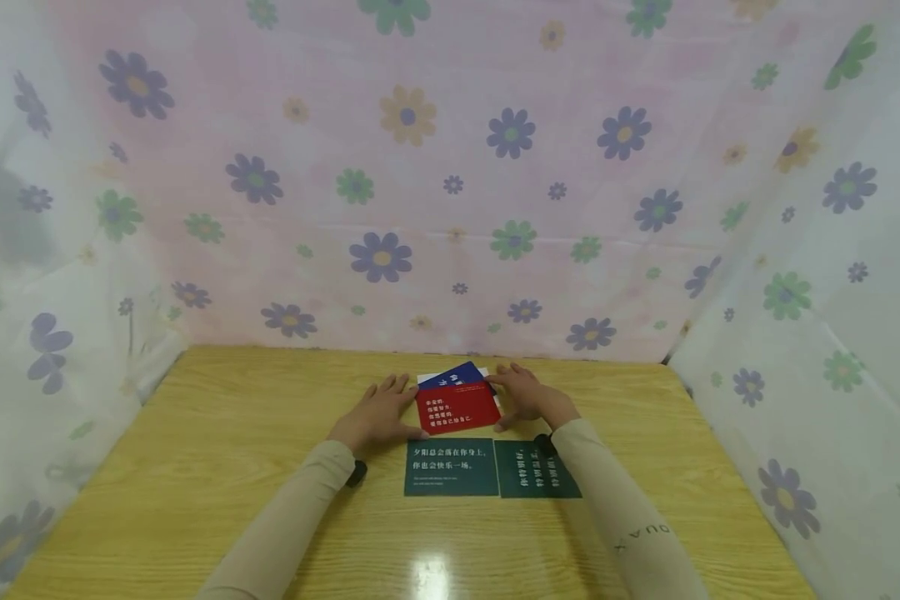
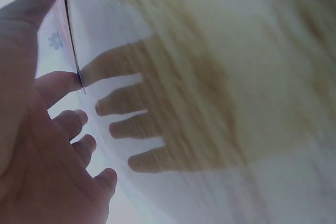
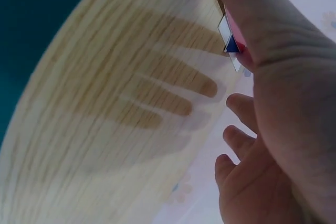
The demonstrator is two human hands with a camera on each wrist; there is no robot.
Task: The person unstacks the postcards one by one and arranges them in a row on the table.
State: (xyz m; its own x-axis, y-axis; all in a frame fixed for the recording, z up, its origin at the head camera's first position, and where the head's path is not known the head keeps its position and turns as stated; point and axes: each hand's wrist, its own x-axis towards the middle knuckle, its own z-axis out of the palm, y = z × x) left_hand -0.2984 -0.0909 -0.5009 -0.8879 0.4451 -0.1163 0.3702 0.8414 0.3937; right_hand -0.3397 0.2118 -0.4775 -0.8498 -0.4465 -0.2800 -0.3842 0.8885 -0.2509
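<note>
Remotely, I watch a red card (image 1: 457, 410) held between two hands above a wooden table (image 1: 217, 442), overlapping a blue card (image 1: 461, 375). The left hand (image 1: 377, 418) pinches its left edge between thumb and forefinger; the right hand (image 1: 528, 397) grips the right edge likewise, remaining fingers parted on both. Two green cards (image 1: 452, 480) lie side by side, nearer me.

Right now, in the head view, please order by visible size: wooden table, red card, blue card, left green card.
1. Wooden table
2. Left green card, nearer the camera
3. Red card
4. Blue card, partly under the red card
</note>
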